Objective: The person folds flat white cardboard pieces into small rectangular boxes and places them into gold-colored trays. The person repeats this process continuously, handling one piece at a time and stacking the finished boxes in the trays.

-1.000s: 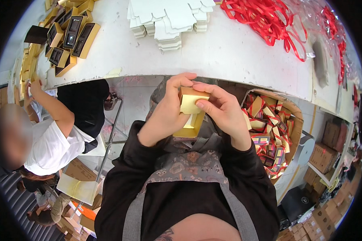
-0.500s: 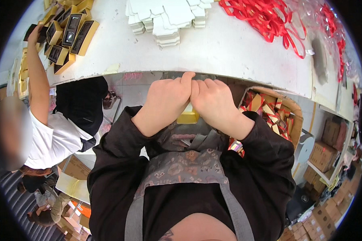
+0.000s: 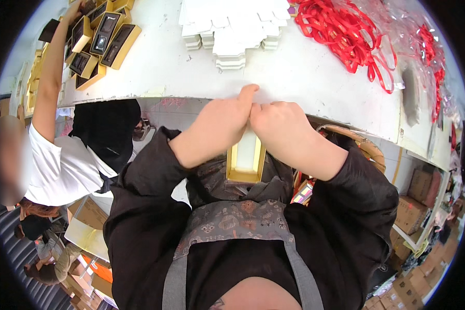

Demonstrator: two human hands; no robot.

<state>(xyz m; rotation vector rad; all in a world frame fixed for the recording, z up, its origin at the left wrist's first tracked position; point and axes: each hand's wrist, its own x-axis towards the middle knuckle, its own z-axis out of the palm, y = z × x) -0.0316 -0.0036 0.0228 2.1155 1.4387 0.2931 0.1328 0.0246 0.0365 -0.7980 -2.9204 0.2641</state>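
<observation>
Close together at the table's front edge are my left hand (image 3: 223, 123) and my right hand (image 3: 289, 132), knuckles up and fingers curled in. One digit of my left hand juts out over the table edge. Between and below them is a slim gold box (image 3: 244, 174) with a white inside. Its near end points toward my apron; its far end disappears under my hands, which appear closed on it. The exact grip of the fingertips is hidden.
White folded card pieces (image 3: 231, 39) are stacked on the white table (image 3: 175, 72). Red ribbons (image 3: 341, 36) lie to the right, gold boxes with dark inserts (image 3: 106, 39) to the left. A co-worker's arm (image 3: 47, 88) reaches across there. A carton (image 3: 369, 142) stands below the table at right.
More of the gold box's white inside now shows below my hands, and its near end sits closer to my apron. My right forearm has shifted right. The co-worker's hand has moved farther over the boxes.
</observation>
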